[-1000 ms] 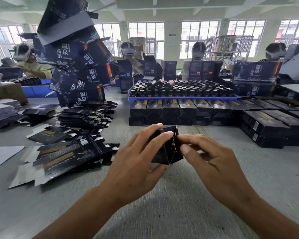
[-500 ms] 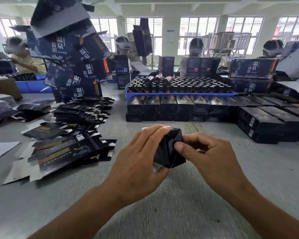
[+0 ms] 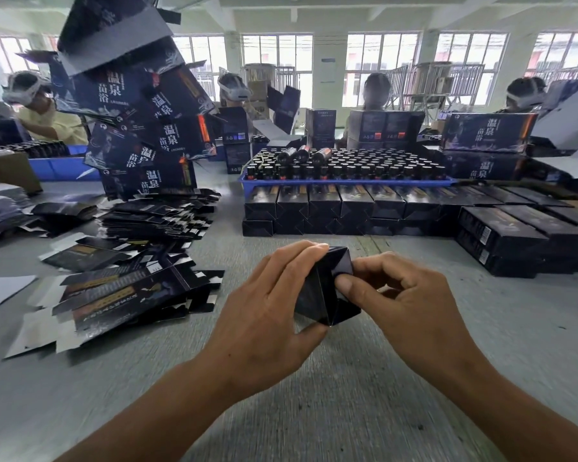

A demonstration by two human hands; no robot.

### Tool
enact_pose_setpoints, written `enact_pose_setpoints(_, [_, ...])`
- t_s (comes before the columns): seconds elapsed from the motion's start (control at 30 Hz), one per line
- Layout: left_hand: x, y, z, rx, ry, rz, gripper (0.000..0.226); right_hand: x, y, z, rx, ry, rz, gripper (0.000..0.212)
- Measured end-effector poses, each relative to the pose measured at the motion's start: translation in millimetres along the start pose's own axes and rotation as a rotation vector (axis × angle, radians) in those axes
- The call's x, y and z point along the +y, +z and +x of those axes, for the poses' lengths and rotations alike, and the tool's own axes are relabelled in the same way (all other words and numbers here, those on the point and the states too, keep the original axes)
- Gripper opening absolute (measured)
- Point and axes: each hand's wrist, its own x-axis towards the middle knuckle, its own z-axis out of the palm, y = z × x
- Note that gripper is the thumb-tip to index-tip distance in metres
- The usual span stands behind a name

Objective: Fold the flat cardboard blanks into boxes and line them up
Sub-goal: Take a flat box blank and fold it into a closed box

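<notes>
A small black cardboard box point(image 3: 321, 288) is held end-on above the grey table, its end flaps facing me. My left hand point(image 3: 267, 305) grips it from the left, fingers over the top and thumb underneath. My right hand point(image 3: 404, 301) pinches the right side, its thumb pressing an end flap. Flat black blanks point(image 3: 114, 291) lie spread on the table to the left. Folded black boxes point(image 3: 324, 208) stand in a row behind my hands.
A blue tray point(image 3: 344, 182) full of dark bottles stands behind the box row. More finished boxes point(image 3: 514, 238) are stacked at right. A leaning tower of large printed cartons point(image 3: 141, 121) rises at back left. Several people work across the table.
The end flaps have gone from partly open to folded in flat. My right thumb moved onto the flap and the box turned slightly.
</notes>
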Motion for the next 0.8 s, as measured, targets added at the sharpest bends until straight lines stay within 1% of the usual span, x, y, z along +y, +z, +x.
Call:
enact_pose_setpoints(0.13, [0,0,1,0.032,0.021,0.015,0.077,2,0,-1,-0.045,-0.006,0.011,0.042])
enact_pose_setpoints(0.2, [-1,1,2,0.01,0.104,0.043,0.078,2,2,-3,-0.101,0.0,-0.004,0.061])
enact_pose_setpoints(0.27, [-1,4,1,-0.033,0.197,0.077,0.083,1,5,-4,-0.148,0.025,0.001,0.072])
enact_pose_setpoints(0.3, [-1,6,2,-0.043,0.224,0.092,0.086,2,6,-4,-0.155,0.044,0.028,0.072])
enact_pose_setpoints(0.37, [-1,8,2,-0.008,0.219,0.096,0.084,3,6,-1,-0.125,0.113,0.112,0.064])
enact_pose_setpoints(0.43, [-4,8,2,0.088,0.113,0.07,0.074,5,2,4,-0.097,0.196,0.208,0.056])
enact_pose_setpoints(0.47, [-6,6,2,0.15,0.018,0.041,0.069,7,1,6,-0.106,0.229,0.251,0.054])
enact_pose_setpoints(0.53, [-8,1,5,0.244,-0.234,-0.096,0.061,9,-1,8,-0.155,0.28,0.321,0.053])
enact_pose_setpoints(0.6, [-9,-6,8,0.268,-0.436,-0.321,0.064,11,-1,7,-0.209,0.303,0.299,0.054])
enact_pose_setpoints(0.63, [-10,-8,10,0.257,-0.481,-0.469,0.059,11,0,6,-0.239,0.305,0.256,0.055])
enact_pose_setpoints(0.7, [-10,-11,12,0.204,-0.486,-0.782,0.046,11,3,3,-0.298,0.306,0.189,0.056])
enact_pose_setpoints(0.73, [-11,-11,12,0.188,-0.475,-0.873,0.044,11,4,2,-0.32,0.305,0.173,0.055])
enact_pose_setpoints(0.8, [-10,-10,11,0.189,-0.467,-0.936,0.047,9,6,1,-0.315,0.295,0.161,0.048])
